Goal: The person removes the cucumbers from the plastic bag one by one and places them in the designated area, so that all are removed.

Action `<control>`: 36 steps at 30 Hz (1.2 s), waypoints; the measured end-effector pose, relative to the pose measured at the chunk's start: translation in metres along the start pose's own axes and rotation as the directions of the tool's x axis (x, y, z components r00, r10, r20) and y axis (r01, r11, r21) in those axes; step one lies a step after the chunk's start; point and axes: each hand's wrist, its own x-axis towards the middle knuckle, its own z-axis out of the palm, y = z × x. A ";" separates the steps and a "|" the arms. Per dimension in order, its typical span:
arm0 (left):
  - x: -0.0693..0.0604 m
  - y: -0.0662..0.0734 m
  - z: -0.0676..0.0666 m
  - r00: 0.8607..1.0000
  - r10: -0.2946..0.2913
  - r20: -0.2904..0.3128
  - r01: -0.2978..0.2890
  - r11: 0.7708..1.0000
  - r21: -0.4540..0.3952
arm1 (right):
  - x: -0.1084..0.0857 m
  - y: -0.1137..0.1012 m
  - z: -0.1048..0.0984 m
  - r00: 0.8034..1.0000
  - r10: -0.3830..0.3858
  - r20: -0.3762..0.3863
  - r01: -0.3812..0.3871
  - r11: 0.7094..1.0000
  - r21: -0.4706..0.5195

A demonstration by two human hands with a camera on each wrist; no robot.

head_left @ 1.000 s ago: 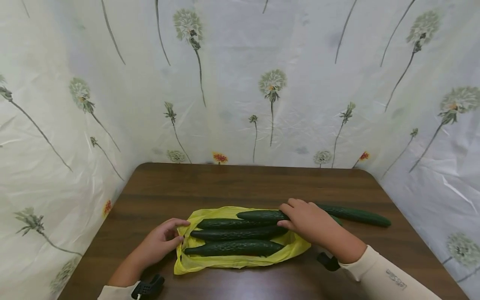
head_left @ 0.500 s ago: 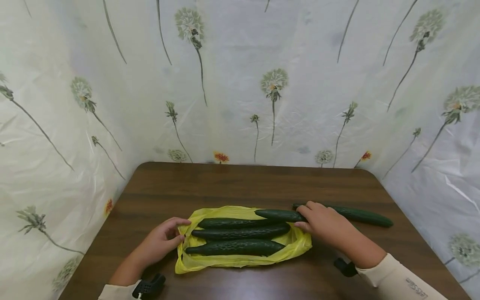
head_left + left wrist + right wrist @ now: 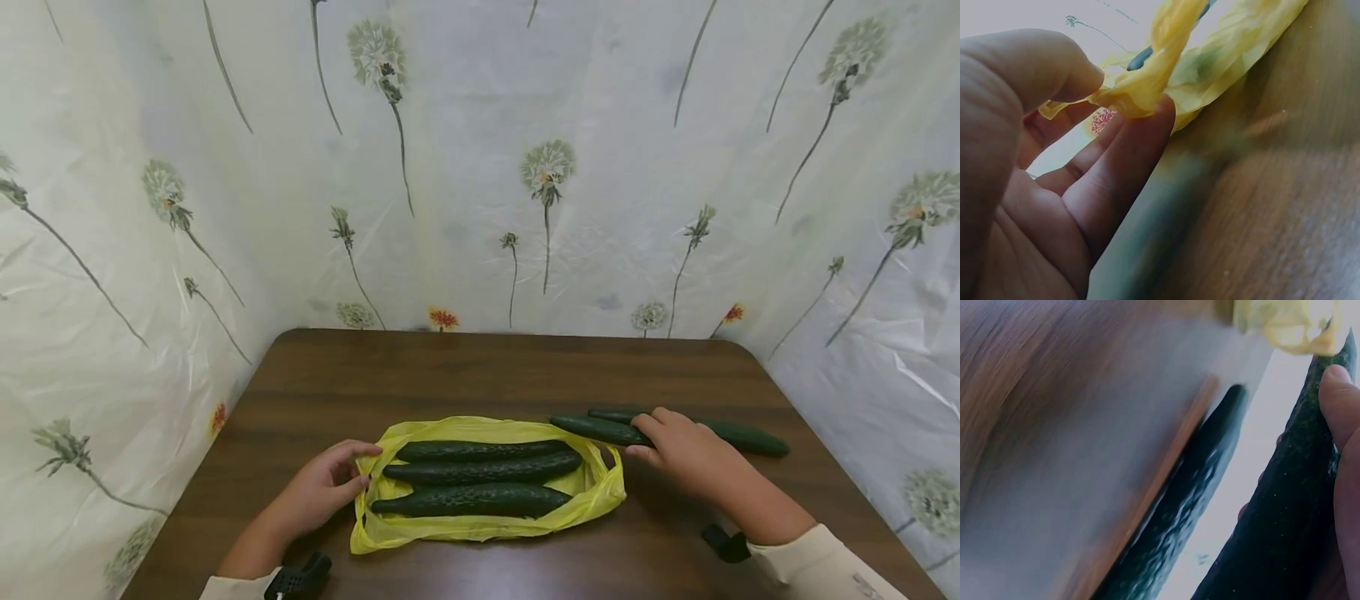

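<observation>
Three dark green cucumbers (image 3: 476, 500) lie side by side in an open yellow plastic bag (image 3: 609, 493) on the table. At the bag's left end, my left hand (image 3: 321, 492) pinches its rim; in the left wrist view the thin plastic (image 3: 1147, 90) is between thumb and fingers. My right hand (image 3: 686, 458) grips another cucumber (image 3: 592, 428), its tip pointing left just past the bag's upper right corner. Behind that hand a further cucumber (image 3: 750, 437) rests on the table, partly covered. The right wrist view has the gripped cucumber (image 3: 1279, 487) beside the lying one (image 3: 1191, 487).
The brown wooden table (image 3: 450, 367) has rounded far corners. A pale plastic sheet (image 3: 465, 167) printed with dandelions hangs behind it and along both sides. Black devices (image 3: 300, 575) are worn at both wrists.
My right hand has drawn its cucumber rightward, from over the bag to beyond its right end, near the cucumber on the table. My left hand has stayed at the bag's rim.
</observation>
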 end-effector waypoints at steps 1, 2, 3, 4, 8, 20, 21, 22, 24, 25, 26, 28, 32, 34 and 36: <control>0.000 0.000 0.000 1.000 -0.001 0.003 0.001 1.000 -0.002 | -0.002 0.002 0.001 1.000 0.001 -0.002 -0.001 1.000 -0.004; -0.001 0.000 0.000 1.000 -0.001 0.006 0.001 1.000 -0.005 | -0.004 0.004 0.001 1.000 0.002 -0.004 -0.002 1.000 -0.008; -0.001 0.000 0.000 1.000 -0.005 0.006 0.005 1.000 -0.006 | -0.005 0.006 0.002 1.000 0.002 -0.005 -0.002 1.000 -0.012; 0.000 0.000 0.000 1.000 -0.004 0.008 0.004 1.000 -0.008 | -0.007 0.008 0.002 1.000 0.004 -0.004 -0.004 1.000 -0.014; 0.000 0.000 0.000 1.000 -0.005 0.007 0.005 1.000 -0.012 | -0.011 0.015 0.003 1.000 -0.001 -0.009 0.001 1.000 -0.009; -0.001 0.001 0.001 1.000 -0.013 0.002 0.013 1.000 0.011 | -0.024 0.045 0.015 0.999 0.039 0.014 -0.038 0.999 -0.003; -0.001 0.001 0.001 1.000 -0.013 0.002 0.013 1.000 0.013 | -0.025 0.047 0.016 0.999 0.040 0.010 -0.040 0.999 -0.010; -0.001 0.001 0.001 1.000 -0.014 0.004 0.014 1.000 0.014 | -0.027 0.048 0.016 0.999 0.041 0.001 -0.041 0.999 -0.020; 0.000 0.001 0.001 1.000 -0.015 0.005 0.015 1.000 0.018 | -0.030 0.050 0.017 0.999 0.039 -0.013 -0.039 0.998 -0.045; 0.000 0.001 0.001 1.000 -0.015 0.004 0.015 1.000 0.019 | -0.031 0.051 0.017 0.999 0.036 -0.021 -0.038 0.998 -0.056; 0.000 0.002 0.001 1.000 -0.014 0.004 0.014 1.000 0.022 | -0.032 0.052 0.017 0.999 0.035 -0.027 -0.037 0.997 -0.068; 0.000 0.001 0.001 1.000 -0.013 0.005 0.013 1.000 0.022 | -0.034 0.054 0.018 0.999 0.034 -0.035 -0.037 0.995 -0.092; 0.000 0.001 0.001 1.000 -0.012 0.013 0.012 1.000 0.015 | -0.035 0.061 0.018 0.998 0.034 -0.046 -0.040 0.992 -0.123; -0.001 0.001 0.001 1.000 -0.012 0.015 0.011 1.000 0.015 | -0.036 0.065 0.019 0.998 0.030 -0.060 -0.038 0.991 -0.128; -0.001 0.000 0.001 1.000 -0.015 0.015 0.015 1.000 0.017 | -0.037 0.068 0.020 0.997 0.030 -0.073 -0.039 0.991 -0.126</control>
